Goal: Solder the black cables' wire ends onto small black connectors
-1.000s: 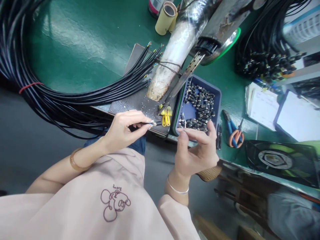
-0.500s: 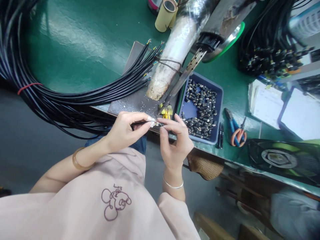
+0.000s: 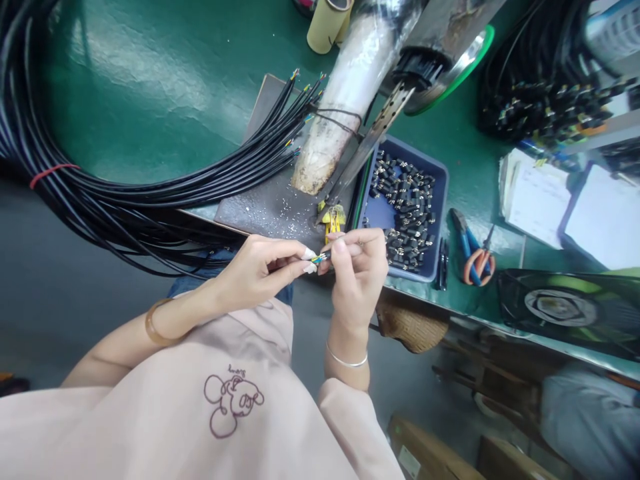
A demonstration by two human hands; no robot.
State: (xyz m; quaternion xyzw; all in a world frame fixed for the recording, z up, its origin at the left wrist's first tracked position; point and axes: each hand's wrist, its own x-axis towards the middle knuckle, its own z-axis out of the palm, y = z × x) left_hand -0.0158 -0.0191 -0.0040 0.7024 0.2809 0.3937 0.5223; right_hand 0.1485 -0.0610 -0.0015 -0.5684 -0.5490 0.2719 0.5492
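Note:
My left hand pinches the stripped end of a black cable, whose coloured wire tips stick out past my fingertips. My right hand is closed right against those tips, fingers pinched on something small that I cannot make out. Both hands meet just in front of the bench edge. A blue tray of small black connectors sits just behind my right hand. The cable runs back to a big bundle of black cables on my left.
A grey metal plate carries a wrapped machine arm and a small yellow clip. Blue-and-orange scissors, papers, a tape roll, more cable ends and a fan lie on the green bench.
My right hand left the connector tray and came left to meet my left hand at the cable end. My left hand shifted slightly right and down with the cable.

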